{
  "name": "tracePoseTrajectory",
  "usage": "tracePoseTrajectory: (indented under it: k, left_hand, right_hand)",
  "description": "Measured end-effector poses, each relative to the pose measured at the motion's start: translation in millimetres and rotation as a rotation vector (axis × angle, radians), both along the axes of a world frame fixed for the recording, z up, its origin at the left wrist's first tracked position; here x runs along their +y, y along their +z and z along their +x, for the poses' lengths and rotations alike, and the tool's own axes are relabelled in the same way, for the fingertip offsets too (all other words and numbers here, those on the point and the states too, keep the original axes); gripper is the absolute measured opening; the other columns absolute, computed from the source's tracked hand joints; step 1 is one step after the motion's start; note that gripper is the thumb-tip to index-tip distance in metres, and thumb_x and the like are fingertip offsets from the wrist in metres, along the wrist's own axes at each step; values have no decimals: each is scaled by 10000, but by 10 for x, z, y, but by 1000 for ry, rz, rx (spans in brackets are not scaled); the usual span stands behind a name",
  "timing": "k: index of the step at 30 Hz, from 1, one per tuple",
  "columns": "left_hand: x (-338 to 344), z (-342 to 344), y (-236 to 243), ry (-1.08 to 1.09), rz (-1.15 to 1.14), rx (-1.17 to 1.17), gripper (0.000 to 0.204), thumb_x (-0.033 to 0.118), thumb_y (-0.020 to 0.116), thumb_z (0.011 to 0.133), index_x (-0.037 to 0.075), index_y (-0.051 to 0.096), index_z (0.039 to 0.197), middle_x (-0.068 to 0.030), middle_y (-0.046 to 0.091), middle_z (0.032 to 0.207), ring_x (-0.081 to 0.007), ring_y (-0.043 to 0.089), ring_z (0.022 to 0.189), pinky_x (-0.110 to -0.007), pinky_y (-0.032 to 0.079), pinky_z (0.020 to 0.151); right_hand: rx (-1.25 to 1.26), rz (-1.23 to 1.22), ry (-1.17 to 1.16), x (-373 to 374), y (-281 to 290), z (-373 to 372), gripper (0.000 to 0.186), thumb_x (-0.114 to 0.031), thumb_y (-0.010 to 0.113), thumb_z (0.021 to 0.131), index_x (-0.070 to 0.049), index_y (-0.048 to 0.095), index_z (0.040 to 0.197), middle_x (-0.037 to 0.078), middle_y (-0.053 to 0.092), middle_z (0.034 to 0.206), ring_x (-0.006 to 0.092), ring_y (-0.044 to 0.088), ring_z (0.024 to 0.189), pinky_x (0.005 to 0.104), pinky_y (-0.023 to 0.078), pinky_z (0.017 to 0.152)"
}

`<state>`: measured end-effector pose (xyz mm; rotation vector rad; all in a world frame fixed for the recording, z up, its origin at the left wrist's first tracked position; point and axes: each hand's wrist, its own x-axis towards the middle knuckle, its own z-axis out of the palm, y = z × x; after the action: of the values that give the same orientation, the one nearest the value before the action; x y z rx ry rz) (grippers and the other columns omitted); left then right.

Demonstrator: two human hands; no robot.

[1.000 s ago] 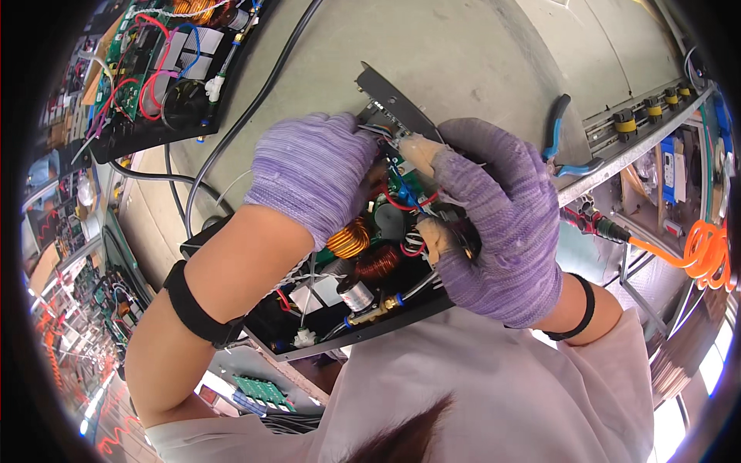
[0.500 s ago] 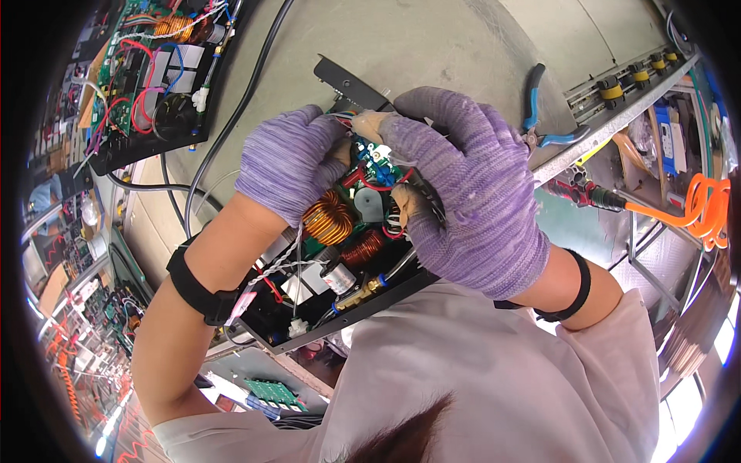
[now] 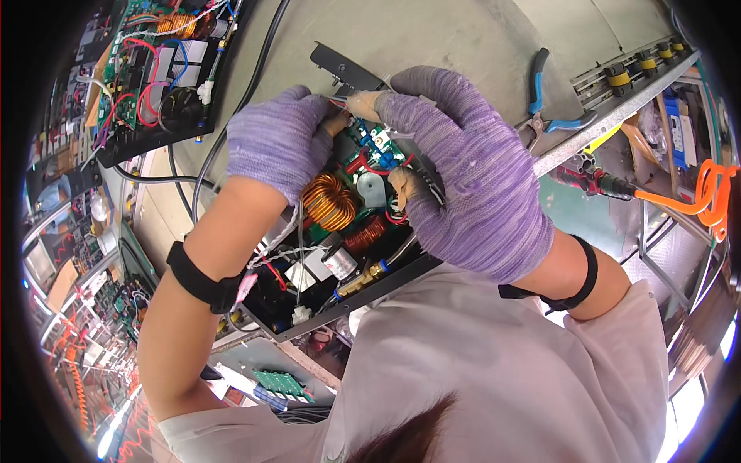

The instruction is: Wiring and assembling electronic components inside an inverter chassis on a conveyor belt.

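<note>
Both hands wear purple knit gloves with bare fingertips over an open black chassis of electronics. My left hand is at the chassis's far left, thumb and fingers closed around thin coloured wires. My right hand arches over the right side, its index fingertip against those wires and its thumb lower down, apart, near the red wires. Between the hands lies a green board with blue and white parts. Below it are a copper-wound toroid coil, a grey round part, a darker coil and a silver cylinder.
Blue-handled pliers lie right of my hands on the grey worktop. Another open chassis stands at the far left, with a black cable beside it. An orange coiled hose hangs right, past the metal table edge.
The view has shifted slightly. Both hands have moved a little up and left over the chassis, with the right index fingertip still at the wires near the left fingers.
</note>
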<state>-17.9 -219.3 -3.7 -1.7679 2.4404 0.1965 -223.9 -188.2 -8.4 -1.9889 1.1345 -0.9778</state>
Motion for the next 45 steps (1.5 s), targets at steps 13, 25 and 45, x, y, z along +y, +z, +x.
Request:
tracePoseTrajectory:
  k: [13,25,45]
  left_hand:
    - [-106,-217,53,-33,109,-154,247,328,638,816,97,720,848,-138,673,797,-323,661,787,-418,525,697]
    - [-133,-252,165,128,231,-174,238,272,630,824,94,704,964,-170,680,882,-342,652,864,-426,524,766]
    - [2042,380,518,285,-255,319,459,295,652,782,83,594,1186,-131,573,1141,-324,541,1033,-480,388,946]
  right_hand:
    - [1,69,12,-9,55,11,551,69,633,641,-81,602,1170,196,552,1140,372,601,972,395,524,811]
    - [-1,53,11,24,67,16,549,86,603,679,-99,590,1196,161,542,1129,309,615,944,338,536,759]
    - [997,-363,586,-442,546,680,316,-108,696,675,-150,683,988,51,640,1000,243,594,990,385,476,849]
